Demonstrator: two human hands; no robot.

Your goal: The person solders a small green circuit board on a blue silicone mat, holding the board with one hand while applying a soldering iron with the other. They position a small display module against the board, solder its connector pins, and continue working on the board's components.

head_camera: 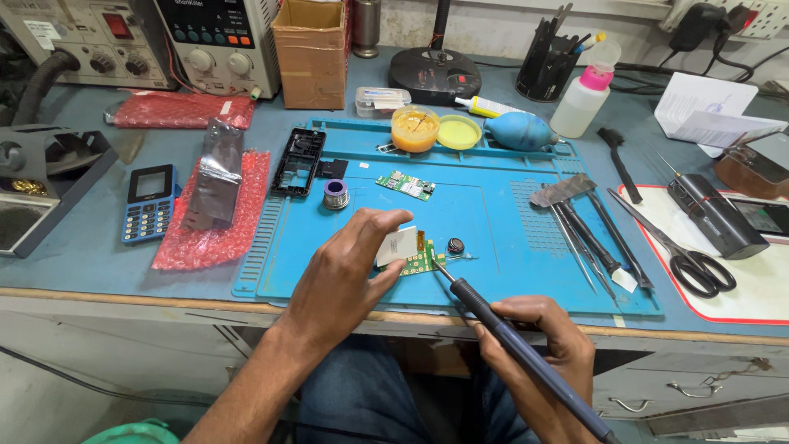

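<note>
Nearest the camera, the right hand (538, 333) is wrapped around the grip of a dark blue pen-shaped soldering iron (509, 337), fingers closed on the handle well back from the tip, which comes down on the near right edge of a small green circuit board (419, 261). The left hand (349, 267) pins that board to the blue silicone work mat (485, 214), fingers narrow and pinched over a small white square part (400, 244) lying on the board; thumb underneath, I cannot tell exactly how.

The board looks light, thin, stiff and fragile, so I judge the bare edges the place to hold it, clear of the hot tip. The iron is light and rigid; the insulated handle is the only safe hold.

Just right of the board lies a small dark round part (455, 245). Further out, a spool of solder wire (335, 194) and a second green circuit board (406, 185). To the right, metal tweezers and prying tools (583, 222) lie fanned, black-handled scissors (686, 247) beyond them.

Containers at the mat's far edge: an orange-tinted round tub (414, 128), open, holding what looks like amber paste; its yellow lid (459, 131) alongside. A clear lidded box (383, 100) holds small white pieces. Far right, a white squeeze bottle with pink cap (585, 94), contents hidden. An open brown cardboard box (311, 53) stands far left; its inside is out of sight.
</note>
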